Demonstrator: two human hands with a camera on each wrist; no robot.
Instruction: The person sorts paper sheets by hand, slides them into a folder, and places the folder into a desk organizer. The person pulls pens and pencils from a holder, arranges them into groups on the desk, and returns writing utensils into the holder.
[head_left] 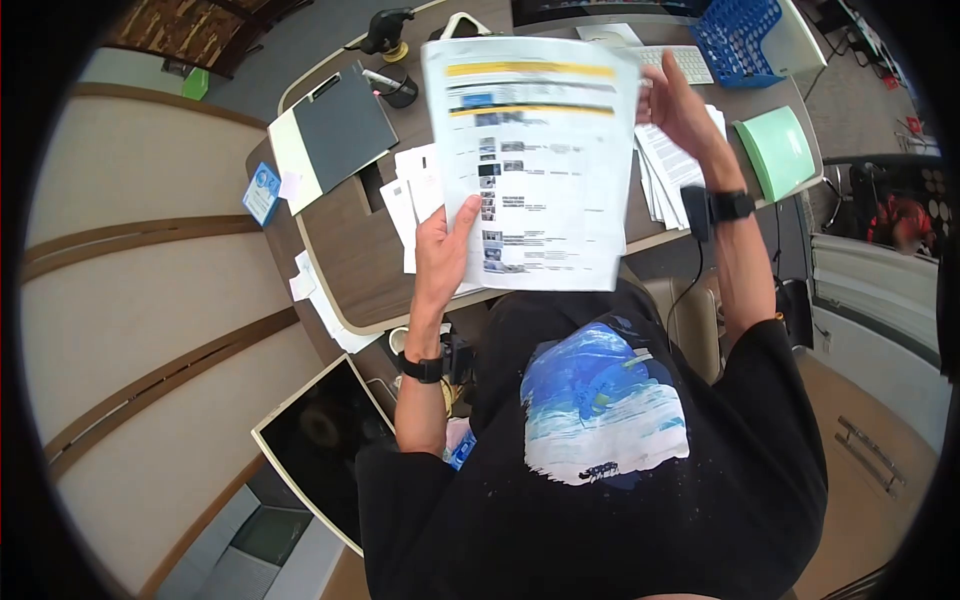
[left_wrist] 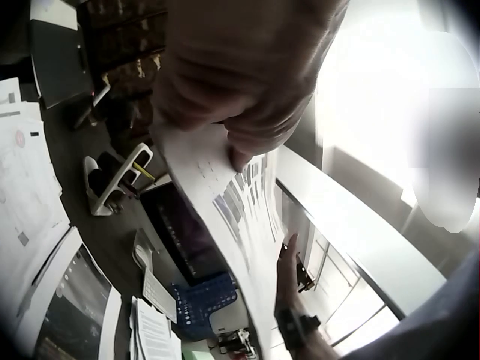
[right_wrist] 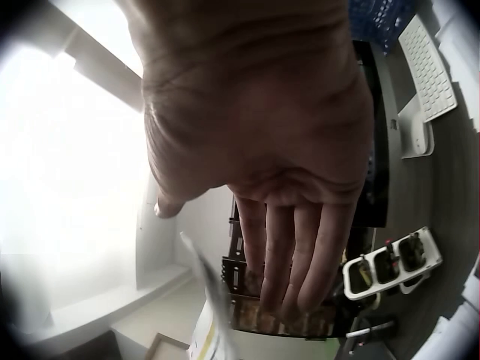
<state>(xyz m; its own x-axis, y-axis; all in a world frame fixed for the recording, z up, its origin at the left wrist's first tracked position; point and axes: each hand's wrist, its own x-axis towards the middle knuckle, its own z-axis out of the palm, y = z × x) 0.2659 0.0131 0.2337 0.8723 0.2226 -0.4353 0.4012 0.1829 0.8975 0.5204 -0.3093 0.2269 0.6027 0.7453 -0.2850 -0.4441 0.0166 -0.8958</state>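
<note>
A stack of printed sheets [head_left: 550, 190] with yellow bands and small pictures is held up above the desk. My left hand [head_left: 444, 250] grips its lower left side, thumb lying over the printed face. In the left wrist view, that hand [left_wrist: 240, 75] pinches the sheets [left_wrist: 255, 225] near one corner. My right hand [head_left: 682, 112] is at the upper right edge of the stack, thumb raised. The right wrist view shows this hand [right_wrist: 262, 142] with fingers extended and the edge of the paper [right_wrist: 206, 307] close to them.
More papers [head_left: 672, 165] lie on the desk [head_left: 345, 255] beneath and beside the held stack. A dark clipboard [head_left: 345, 125], a pen cup [head_left: 398, 88], a white keyboard [head_left: 680, 65], a blue basket [head_left: 738, 40] and a green folder [head_left: 775, 152] stand around. A monitor [head_left: 325, 440] is at lower left.
</note>
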